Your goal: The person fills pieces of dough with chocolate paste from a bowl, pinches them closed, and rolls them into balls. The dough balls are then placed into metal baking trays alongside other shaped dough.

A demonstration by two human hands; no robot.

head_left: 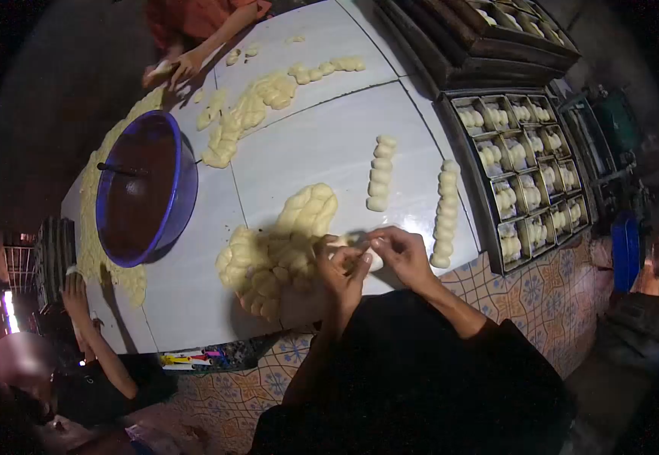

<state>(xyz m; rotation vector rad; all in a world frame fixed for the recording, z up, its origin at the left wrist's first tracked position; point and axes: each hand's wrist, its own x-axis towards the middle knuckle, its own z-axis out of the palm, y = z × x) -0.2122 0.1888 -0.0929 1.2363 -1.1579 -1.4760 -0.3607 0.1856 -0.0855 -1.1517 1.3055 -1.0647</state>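
Nearest, a black top (420, 364), with both forearms running up from it to the near edge of the table (322, 136). Left hand (342, 271) half closed, fingers bent, tips pinching a dough piece (373, 260) from the left. Right hand (404, 254) curled the same way, thumb and fingertips gripping that piece from the right. Piece held between the two hands, just over the table's near edge, touching both. Just left of it, against the left hand, a heap (276, 254) of pale lumps, stretching up and to the right.

Beyond the hands, two lines of shaped pieces side by side: a short row (380, 173) and, nearer the right edge, a long row (445, 212). Right of the table, a tray (475, 189) of compartments, each filled with shaped pieces. Behind it, a stack (451, 64) of more trays.

On the table's left, a blue bowl (185, 189) holding a dark filling, with a handle (121, 170) lying in it. Past the bowl, loose dough (246, 114) spread towards the far end.

At the far corner, another person's hand (178, 70), orange sleeve behind it, down on dough. At lower left, a third hand (75, 292) at the table edge, near the bowl.
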